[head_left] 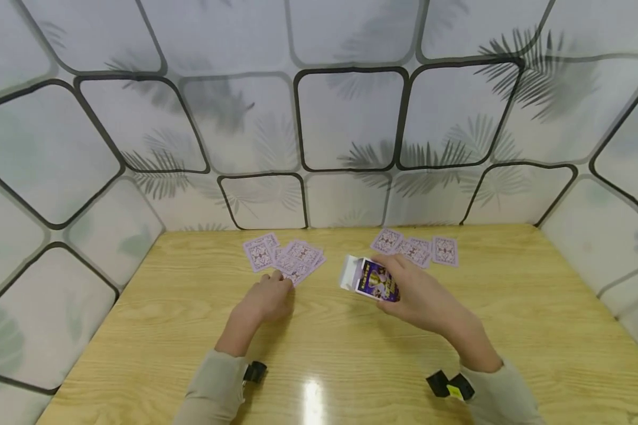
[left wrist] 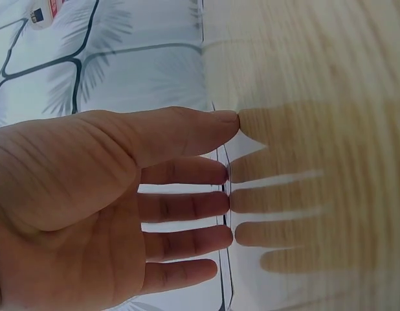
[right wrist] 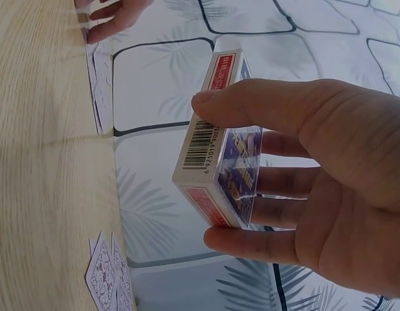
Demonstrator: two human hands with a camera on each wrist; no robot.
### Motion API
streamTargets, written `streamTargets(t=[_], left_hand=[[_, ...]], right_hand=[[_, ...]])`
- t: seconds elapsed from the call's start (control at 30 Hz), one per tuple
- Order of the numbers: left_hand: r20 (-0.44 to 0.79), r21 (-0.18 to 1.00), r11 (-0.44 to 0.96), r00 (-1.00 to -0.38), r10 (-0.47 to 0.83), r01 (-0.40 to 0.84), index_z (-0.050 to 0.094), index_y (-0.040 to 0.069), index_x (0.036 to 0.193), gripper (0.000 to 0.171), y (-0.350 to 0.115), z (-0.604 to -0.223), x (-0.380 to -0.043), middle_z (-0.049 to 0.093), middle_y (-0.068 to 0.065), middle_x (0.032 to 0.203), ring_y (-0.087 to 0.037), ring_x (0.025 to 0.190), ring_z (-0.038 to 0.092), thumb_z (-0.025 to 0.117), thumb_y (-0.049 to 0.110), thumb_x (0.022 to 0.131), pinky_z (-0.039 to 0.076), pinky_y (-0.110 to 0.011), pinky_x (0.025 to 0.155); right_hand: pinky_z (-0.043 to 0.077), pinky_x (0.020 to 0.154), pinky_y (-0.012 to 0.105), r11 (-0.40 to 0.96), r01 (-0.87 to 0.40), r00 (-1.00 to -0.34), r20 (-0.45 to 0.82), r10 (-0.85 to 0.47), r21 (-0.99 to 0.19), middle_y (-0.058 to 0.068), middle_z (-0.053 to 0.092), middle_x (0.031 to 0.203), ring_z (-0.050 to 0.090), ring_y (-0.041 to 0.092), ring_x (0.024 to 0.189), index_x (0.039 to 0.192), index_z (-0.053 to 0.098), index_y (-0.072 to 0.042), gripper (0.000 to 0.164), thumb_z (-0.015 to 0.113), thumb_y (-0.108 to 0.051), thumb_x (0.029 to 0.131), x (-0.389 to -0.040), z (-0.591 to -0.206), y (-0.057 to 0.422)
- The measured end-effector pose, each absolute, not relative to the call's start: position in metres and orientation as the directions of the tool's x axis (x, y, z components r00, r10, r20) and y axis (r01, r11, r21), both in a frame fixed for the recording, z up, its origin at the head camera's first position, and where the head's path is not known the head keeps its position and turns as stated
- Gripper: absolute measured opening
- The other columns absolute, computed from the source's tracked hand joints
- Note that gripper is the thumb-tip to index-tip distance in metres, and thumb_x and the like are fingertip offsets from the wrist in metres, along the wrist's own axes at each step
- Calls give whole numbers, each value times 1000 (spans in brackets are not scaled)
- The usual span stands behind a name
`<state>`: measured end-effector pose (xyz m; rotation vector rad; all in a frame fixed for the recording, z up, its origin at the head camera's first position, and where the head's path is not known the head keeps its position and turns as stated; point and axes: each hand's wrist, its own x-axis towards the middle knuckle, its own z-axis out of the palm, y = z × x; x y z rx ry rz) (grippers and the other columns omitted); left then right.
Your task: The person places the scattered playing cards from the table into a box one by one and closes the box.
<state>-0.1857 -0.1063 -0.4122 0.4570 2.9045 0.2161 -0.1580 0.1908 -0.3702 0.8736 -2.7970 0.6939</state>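
Note:
My right hand (head_left: 422, 298) grips a playing card box (head_left: 374, 280), thumb on one narrow side and fingers round the other. The box has a purple picture front, and its white top flap stands open toward the left. A barcode shows on the side of the box (right wrist: 201, 139) in the right wrist view. With its fingers pointing down, my left hand (head_left: 266, 300) reaches the near edge of a loose spread of playing cards (head_left: 302, 254), fingertips right at the cards. The left wrist view shows the fingers of this hand (left wrist: 180, 204) extended and spread toward the tabletop, with nothing gripped.
A second group of face-down playing cards (head_left: 414, 251) lies at the back right of the wooden table (head_left: 319, 348). A patterned cloth wall (head_left: 345, 124) rises along the table's back edge and both sides.

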Motion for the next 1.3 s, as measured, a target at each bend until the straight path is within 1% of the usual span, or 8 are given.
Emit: streamTargets(t=[0.2,0.33,0.63,0.9,1.0,1.1,1.17,1.3], left_hand=[[-203,189,950,-937,284,247,55,5,94,14,-109,-415,-183,50,-15,97,-30,91,47,60,16,87,45,-48,78],[-191,206,947,-939,287,248,51,8,89,15,-111,-415,-184,50,-11,93,-29,88,47,63,16,84,44,-46,77],[-187,181,948,-937,294,261,58,7,102,26,-111,-416,-180,50,-14,97,-30,88,48,68,19,82,45,-49,75],[-149,158,952,-947,284,261,52,10,84,21,-110,-416,-181,47,-10,89,-28,84,46,70,22,82,44,-45,70],[-160,197,949,-947,279,247,53,10,86,21,-111,-415,-182,47,-10,90,-27,84,46,71,21,82,44,-43,68],[-177,257,942,-948,264,215,55,8,95,26,-113,-415,-182,49,-11,93,-27,86,48,73,19,81,46,-42,68],[-183,285,938,-950,253,195,54,7,100,32,-115,-415,-183,50,-11,93,-27,86,49,75,17,77,46,-43,69],[-184,317,931,-951,249,182,52,5,98,40,-119,-415,-184,51,-9,84,-25,81,49,78,13,69,45,-41,69]], right_hand=[[49,71,28,735,-554,-832,235,-502,-392,10,56,117,56,15,90,141,40,-7,78,79,-22,75,-156,-371,190],[49,72,29,735,-556,-831,241,-501,-390,9,56,117,56,15,92,141,40,-8,78,79,-21,75,-156,-370,189],[49,71,26,733,-558,-830,231,-508,-390,7,57,114,55,11,89,140,40,-8,77,79,-22,75,-153,-372,190],[49,70,25,735,-552,-833,227,-504,-393,7,56,115,54,11,88,141,39,-8,77,78,-22,76,-153,-369,189],[49,70,25,739,-548,-836,223,-501,-392,7,56,116,55,11,89,142,38,-8,78,78,-22,76,-153,-369,189],[49,70,25,741,-547,-836,222,-501,-389,7,56,116,55,11,89,142,38,-9,79,78,-22,76,-153,-369,189],[49,71,26,741,-548,-836,221,-502,-387,6,56,117,55,11,89,142,38,-9,79,78,-22,76,-153,-369,190],[49,70,25,742,-544,-838,211,-503,-392,6,55,116,55,11,89,142,37,-10,78,78,-23,76,-153,-369,190]])
